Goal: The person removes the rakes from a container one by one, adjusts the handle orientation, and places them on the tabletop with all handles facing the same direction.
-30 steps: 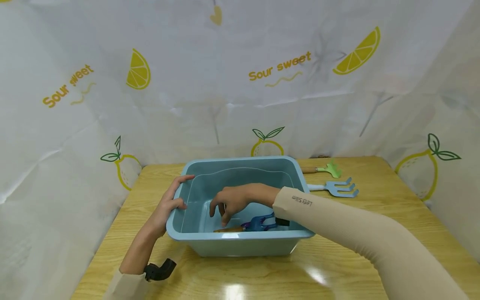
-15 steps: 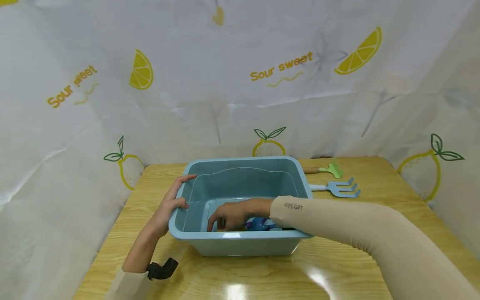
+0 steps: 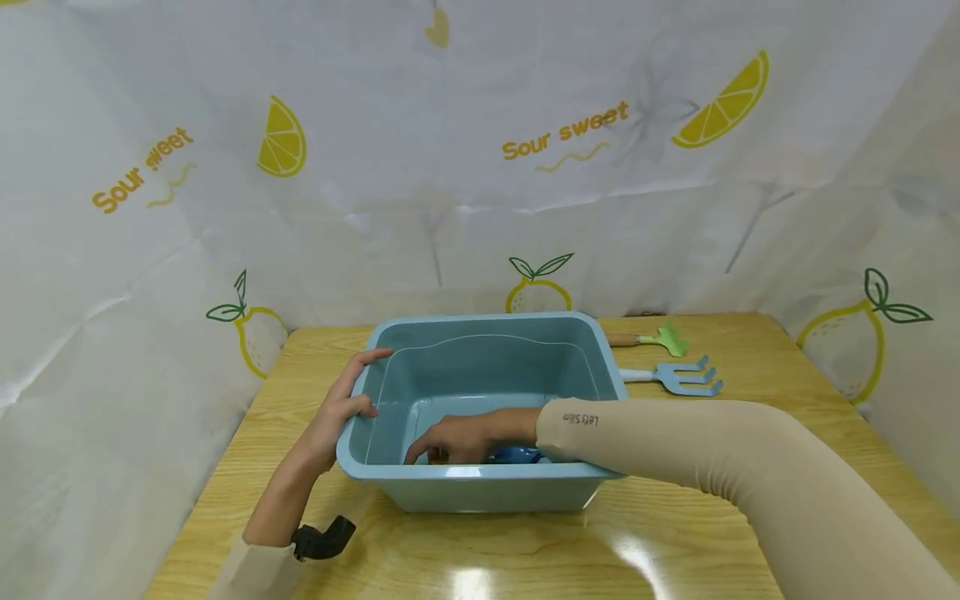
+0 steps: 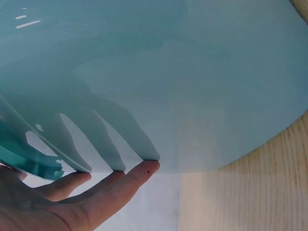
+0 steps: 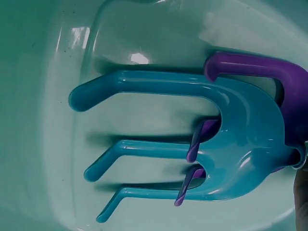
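Observation:
My left hand [image 3: 330, 425] grips the left rim of a light blue plastic tub [image 3: 480, 333], two digits over the edge; in the left wrist view several fingertips press its outer wall. Down inside the tub is my right hand [image 3: 457, 437], back upward and fingers bent downward over the handle end of a blue hand rake [image 5: 245, 149]. The front wall hides most of those fingers, so whether they hold the handle is unclear. On the tub floor the blue rake lies over a purple hand rake [image 5: 255, 65]. At the right wrist view's edge a dark finger [image 5: 301, 197] is near the rake's neck.
Right of the tub, a light blue hand rake [image 3: 678, 377] and a green hand rake with wooden handle [image 3: 663, 339] lie on the wood-grained table [image 3: 750, 467]. White lemon-printed sheeting [image 3: 420, 167] stands behind and at both sides.
My right hand has lowered to the tub floor at the rake's handle, which it now covers. My left hand has stayed on the rim. The head view has shifted slightly.

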`<action>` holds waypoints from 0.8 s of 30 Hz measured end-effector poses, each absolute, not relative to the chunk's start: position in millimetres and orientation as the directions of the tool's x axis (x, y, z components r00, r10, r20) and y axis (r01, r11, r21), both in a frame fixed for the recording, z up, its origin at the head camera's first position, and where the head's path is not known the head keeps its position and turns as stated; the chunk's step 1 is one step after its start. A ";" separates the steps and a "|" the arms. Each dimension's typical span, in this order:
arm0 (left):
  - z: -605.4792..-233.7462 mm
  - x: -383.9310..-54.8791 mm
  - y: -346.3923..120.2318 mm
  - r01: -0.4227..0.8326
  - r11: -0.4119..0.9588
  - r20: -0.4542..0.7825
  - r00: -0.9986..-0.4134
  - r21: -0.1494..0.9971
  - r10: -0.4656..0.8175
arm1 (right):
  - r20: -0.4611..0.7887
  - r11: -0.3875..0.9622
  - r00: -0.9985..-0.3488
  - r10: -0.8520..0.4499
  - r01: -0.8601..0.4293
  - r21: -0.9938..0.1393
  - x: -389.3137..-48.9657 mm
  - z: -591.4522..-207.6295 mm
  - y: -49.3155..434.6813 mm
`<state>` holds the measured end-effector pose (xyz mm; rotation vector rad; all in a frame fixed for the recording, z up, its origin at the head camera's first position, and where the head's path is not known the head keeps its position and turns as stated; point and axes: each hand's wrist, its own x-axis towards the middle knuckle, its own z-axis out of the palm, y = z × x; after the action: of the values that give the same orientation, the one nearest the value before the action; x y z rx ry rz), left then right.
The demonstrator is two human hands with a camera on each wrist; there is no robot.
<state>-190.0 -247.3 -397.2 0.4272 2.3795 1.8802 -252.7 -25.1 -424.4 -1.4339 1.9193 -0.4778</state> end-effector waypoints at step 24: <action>-396.9 -189.7 -248.2 0.186 0.225 0.122 -0.955 0.957 0.271 | -0.336 0.345 -0.154 -0.929 -0.685 -0.642 -257.8 -406.4 -29.8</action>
<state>-189.7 -248.2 -396.9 0.4491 2.4025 1.8600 -257.8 -29.8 -406.4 -1.4100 1.9124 -0.4462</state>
